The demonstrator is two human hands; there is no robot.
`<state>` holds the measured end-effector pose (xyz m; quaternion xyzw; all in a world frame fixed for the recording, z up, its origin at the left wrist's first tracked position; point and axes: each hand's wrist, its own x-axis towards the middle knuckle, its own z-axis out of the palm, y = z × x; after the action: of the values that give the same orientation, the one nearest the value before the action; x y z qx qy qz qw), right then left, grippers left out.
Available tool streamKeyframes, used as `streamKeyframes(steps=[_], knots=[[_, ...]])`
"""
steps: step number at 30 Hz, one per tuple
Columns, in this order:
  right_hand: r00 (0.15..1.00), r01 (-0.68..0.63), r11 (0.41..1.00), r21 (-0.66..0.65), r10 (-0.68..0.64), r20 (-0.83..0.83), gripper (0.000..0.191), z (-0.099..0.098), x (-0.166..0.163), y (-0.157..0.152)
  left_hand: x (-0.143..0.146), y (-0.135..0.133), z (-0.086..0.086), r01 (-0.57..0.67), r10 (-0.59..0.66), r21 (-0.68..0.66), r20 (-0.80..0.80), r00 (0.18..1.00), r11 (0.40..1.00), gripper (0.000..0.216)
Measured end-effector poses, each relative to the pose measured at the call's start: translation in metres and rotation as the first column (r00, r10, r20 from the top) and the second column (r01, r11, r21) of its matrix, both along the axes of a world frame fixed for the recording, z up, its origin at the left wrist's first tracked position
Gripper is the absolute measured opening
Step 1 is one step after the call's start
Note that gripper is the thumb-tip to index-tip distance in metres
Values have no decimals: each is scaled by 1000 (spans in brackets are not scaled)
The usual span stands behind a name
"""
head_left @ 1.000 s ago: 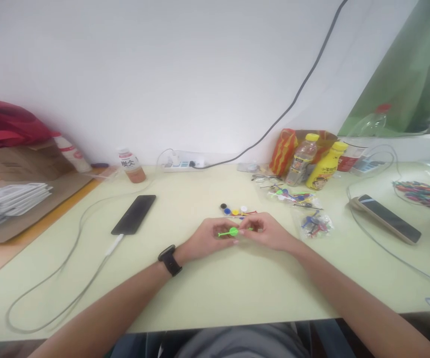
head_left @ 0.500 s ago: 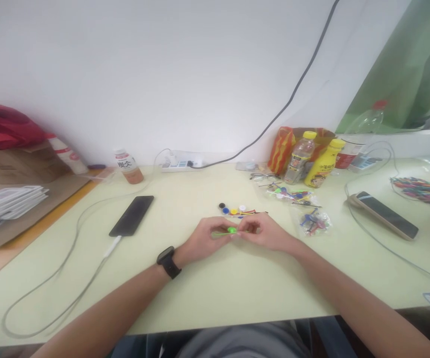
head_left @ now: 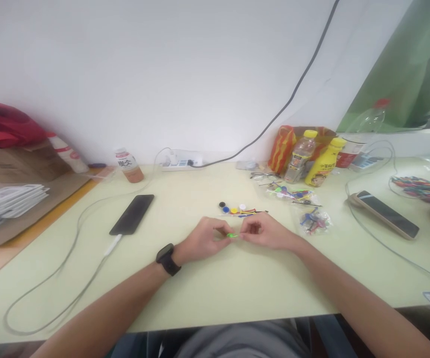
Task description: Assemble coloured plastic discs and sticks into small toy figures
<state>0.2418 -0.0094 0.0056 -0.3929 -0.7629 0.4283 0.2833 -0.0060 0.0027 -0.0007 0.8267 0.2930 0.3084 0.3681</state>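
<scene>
Pinched between thumb and forefinger of the left hand [head_left: 202, 241], tips nearly together, was the green piece [head_left: 232, 235]; the right hand's [head_left: 269, 231] closed fingertips met its other end. Room to move ran between the forearms toward the table's [head_left: 215, 293] near edge. Just beyond the fingers lay discs [head_left: 234, 211] and sticks [head_left: 256, 212], with a bag [head_left: 315, 222] right of them; the phone [head_left: 132, 215] lay well apart, left.

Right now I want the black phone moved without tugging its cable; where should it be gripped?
Probably by both long edges, toward the far end, from above: the black phone lies flat, with the white plug at its near short end, best left free. The left hand, nearer, pinches the green piece.
</scene>
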Motion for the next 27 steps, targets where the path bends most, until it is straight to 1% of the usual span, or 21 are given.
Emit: streamKeyframes(steps=[3,6,9,11,14,16,18,20,22,23,25,26,27], knots=[[999,-8,1000,-20,7,-43,30,1,2,3,1,0,2,7,-5,-67,32,999,998,15],[996,1,999,-34,-4,-90,33,2,4,5,3,0,2,9,8,-168,100,995,986,20],[992,39,999,-37,-43,-121,36,4,5,7,3,1,2,74,-17,-308,184,983,948,26],[988,66,997,-34,-70,-135,37,3,5,9,2,4,3,126,-34,-375,244,969,918,27],[975,137,991,5,-134,-174,38,-1,6,11,0,9,2,122,-7,-407,274,962,905,27],[964,201,978,60,-186,-192,40,-3,5,11,0,12,3,95,31,-417,286,958,904,28],[959,232,966,115,-208,-191,40,-3,2,8,0,13,3,85,66,-437,318,946,895,28],[962,217,966,139,-188,-196,44,-4,-2,3,1,13,4,89,84,-457,345,935,885,29],[961,187,976,111,-158,-228,52,-4,-7,-1,1,13,5,92,92,-466,356,930,880,29],[956,180,980,83,-154,-250,53,-5,-8,-3,0,13,5,90,94,-465,359,928,881,29],[958,125,992,-6,-122,-260,44,-5,-9,-4,0,14,4,83,102,-466,359,928,881,28],[965,71,996,-57,-83,-250,48,-5,-8,-3,-1,14,3,78,107,-466,358,928,881,28],[970,13,994,-104,-38,-241,61,-5,-7,-3,-1,15,3,73,113,-468,357,927,880,28]])
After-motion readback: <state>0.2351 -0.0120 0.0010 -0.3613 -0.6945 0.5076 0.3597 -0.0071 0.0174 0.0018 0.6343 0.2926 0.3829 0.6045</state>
